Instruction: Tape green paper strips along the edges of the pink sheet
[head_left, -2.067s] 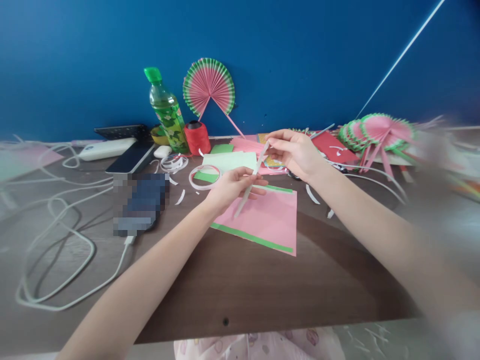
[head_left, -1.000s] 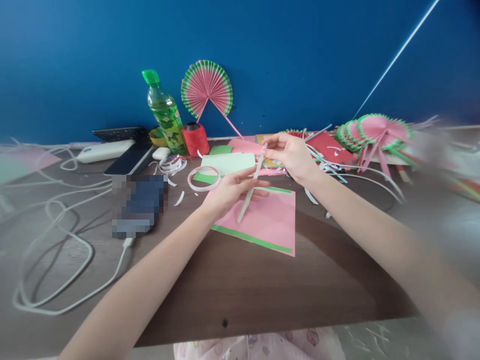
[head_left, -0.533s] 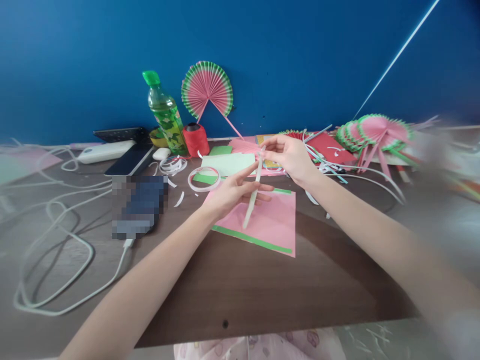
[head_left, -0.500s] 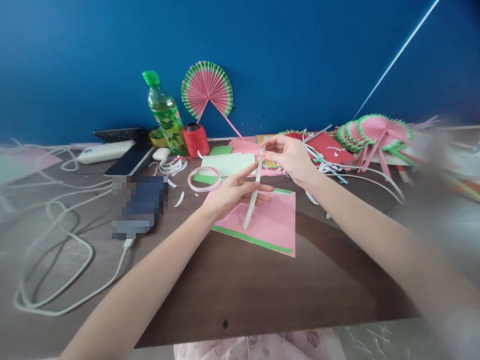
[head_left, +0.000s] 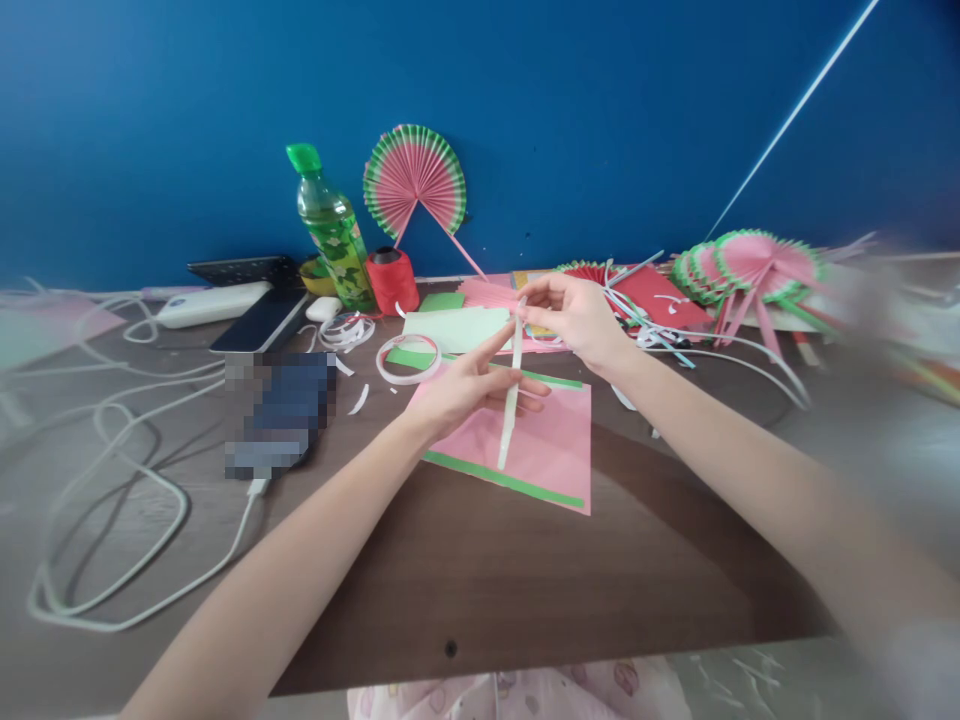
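Note:
A narrow white strip of tape (head_left: 509, 420) hangs down from between my hands, over the pink paper sheet (head_left: 555, 440) with green bands along its near and far edges. At the strip's top end, my right hand (head_left: 577, 315) is closed in a pinch. My left hand (head_left: 465, 388) is closed on the strip just below, its index finger reaching the top end. Some of its fingers pass behind the strip and are spread. The lower end of the strip hangs free. A roll of tape (head_left: 409, 377) lies left of my left hand.
Behind are a pale green sheet (head_left: 457, 325), a red spool (head_left: 393, 282), a green bottle (head_left: 336, 240) and a pleated pink fan (head_left: 415, 180). More fans (head_left: 772, 262) lie at right among paper scraps. A phone (head_left: 281, 415) with a white cable (head_left: 184, 510) is at left.
The strip's lower end has swung slightly right and toward me, so it hangs more upright. My hands have barely moved and keep their grip at its top.

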